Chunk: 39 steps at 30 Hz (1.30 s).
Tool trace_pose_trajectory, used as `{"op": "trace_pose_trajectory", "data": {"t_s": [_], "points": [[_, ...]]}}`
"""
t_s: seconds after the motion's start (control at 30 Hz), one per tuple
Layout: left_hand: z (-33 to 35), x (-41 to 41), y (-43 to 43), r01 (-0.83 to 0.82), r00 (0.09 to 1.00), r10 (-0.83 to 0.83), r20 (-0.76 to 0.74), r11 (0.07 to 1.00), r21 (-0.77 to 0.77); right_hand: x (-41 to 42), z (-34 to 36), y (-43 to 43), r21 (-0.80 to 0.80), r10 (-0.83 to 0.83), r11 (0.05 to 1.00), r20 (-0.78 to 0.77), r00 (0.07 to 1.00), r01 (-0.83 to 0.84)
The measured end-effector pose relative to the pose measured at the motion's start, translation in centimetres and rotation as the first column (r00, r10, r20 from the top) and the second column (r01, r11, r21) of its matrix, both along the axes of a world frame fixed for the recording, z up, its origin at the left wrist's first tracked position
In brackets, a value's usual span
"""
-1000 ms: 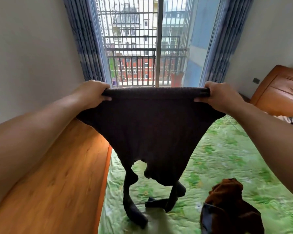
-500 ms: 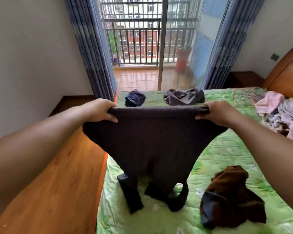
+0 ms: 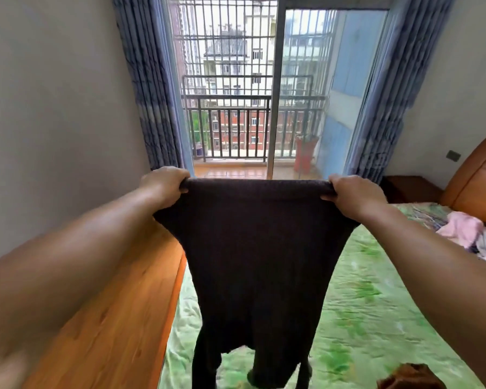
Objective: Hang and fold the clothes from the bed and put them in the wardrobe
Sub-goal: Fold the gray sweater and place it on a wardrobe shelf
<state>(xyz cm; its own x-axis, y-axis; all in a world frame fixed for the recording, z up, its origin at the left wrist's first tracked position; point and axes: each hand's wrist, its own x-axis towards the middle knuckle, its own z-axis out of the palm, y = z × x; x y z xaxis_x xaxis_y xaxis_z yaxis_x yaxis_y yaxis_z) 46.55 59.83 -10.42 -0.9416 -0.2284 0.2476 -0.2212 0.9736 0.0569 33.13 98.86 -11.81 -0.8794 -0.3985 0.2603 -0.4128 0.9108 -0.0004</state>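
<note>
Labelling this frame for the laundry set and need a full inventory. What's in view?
dark garment: 1, charcoal, held up by its top edge over the bed
bed cover: 1, green, lower right
brown garment: 1, brown, on the bed cover, bottom right corner
clothes pile: 1, pink and pale, right edge
headboard: 1, orange wood, far right
curtains: 2, blue, flanking the balcony door
floor: 1, wood, left of bed
left hand: 1, grips the garment's top left corner
right hand: 1, grips its top right corner

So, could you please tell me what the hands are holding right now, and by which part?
Both hands grip a dark brown knitted garment by its top edge: the left hand at one end, the right hand at the other.
</note>
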Motion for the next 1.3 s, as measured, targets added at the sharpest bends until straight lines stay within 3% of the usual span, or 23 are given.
{"op": "trace_pose_trajectory", "data": {"t_s": [0.1, 0.27, 0.37, 0.47, 0.6, 0.7, 0.83, 1.03, 1.3], "points": [[7.1, -1.4, -0.4, 0.021, 0.981, -0.031, -0.193, 0.998, -0.052, -1.0, 7.3, -0.8, -0.044, -0.021, 0.999, -0.244, 0.97, 0.011], [18.0, 0.3, -1.0, -0.032, 0.907, -0.021, -0.422, 0.992, -0.12, 0.1, 17.9, -1.0, -0.149, -0.1, 0.989, -0.575, 0.812, 0.016], [20.6, 2.7, -0.9, -0.021, 0.884, -0.057, -0.463, 0.987, -0.162, 1.9, 20.6, -0.5, -0.121, -0.066, 0.992, -0.654, 0.754, -0.019], [20.0, 5.2, -0.2, 0.04, 0.891, -0.104, -0.442, 0.987, -0.153, 4.2, 20.3, 0.0, -0.089, -0.01, 0.994, -0.63, 0.776, -0.059], [14.5, 9.0, 1.1, 0.171, 0.923, -0.198, -0.33, 0.979, -0.11, 7.5, 15.2, 1.3, -0.002, 0.132, 0.988, -0.484, 0.865, -0.152], [7.7, 12.2, 2.8, 0.263, 0.945, -0.266, -0.188, 0.964, -0.044, 10.4, 8.6, 2.6, 0.054, 0.201, 0.98, -0.245, 0.949, -0.194], [-4.2, 16.7, 5.5, 0.27, 0.961, -0.273, 0.029, 0.959, 0.082, 15.0, -2.8, 4.3, 0.071, 0.259, 0.962, 0.066, 0.964, -0.263], [-24.3, 25.4, 10.7, 0.227, 0.876, -0.303, 0.374, 0.945, 0.234, 23.9, -22.9, 6.9, 0.191, 0.175, 0.934, 0.489, 0.854, -0.301], [-41.6, 34.5, 15.9, 0.147, 0.623, -0.318, 0.714, 0.945, 0.293, 33.9, -41.1, 11.1, 0.293, 0.07, 0.854, 0.755, 0.653, -0.43]]}}
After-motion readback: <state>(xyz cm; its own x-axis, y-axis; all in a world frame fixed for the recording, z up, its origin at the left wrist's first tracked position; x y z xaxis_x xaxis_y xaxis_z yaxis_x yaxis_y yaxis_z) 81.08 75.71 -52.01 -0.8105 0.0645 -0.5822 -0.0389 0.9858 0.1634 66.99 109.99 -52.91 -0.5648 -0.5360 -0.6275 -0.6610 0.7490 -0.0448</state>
